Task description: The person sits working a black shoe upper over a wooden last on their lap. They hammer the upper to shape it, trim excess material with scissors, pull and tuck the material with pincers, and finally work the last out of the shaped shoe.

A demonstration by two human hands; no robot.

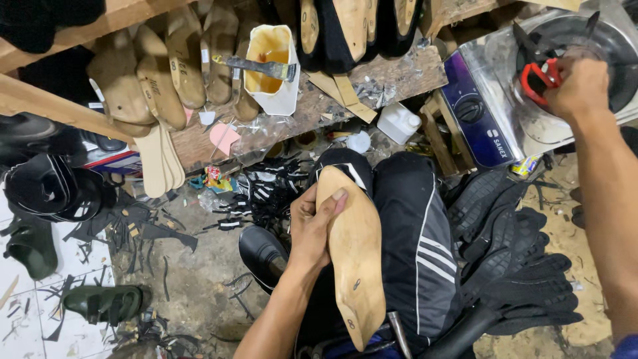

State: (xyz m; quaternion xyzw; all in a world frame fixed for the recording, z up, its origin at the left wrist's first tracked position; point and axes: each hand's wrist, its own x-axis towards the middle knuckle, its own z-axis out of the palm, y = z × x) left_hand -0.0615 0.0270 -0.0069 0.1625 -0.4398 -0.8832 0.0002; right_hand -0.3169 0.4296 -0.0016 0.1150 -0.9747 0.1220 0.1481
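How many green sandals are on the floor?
2. One dark green sandal lies at the left edge on the white tiles; the other green sandal lies lower down, nearer the bottom left. More could be hidden under the black scraps.

shoe last (355, 259) on lap | glue cup (272, 70) on bench (392, 76) | stove (492, 113) right of bench

Last (355, 259): pale tan wood. Pliers (539, 74): red handles, black jaws. Stove (531, 86): silver top, dark blue front panel. Trousers (415, 246): black, white stripes. Glue pot (272, 66): white, amber contents. Sandals (103, 304): olive green. Offcut (224, 137): pink.
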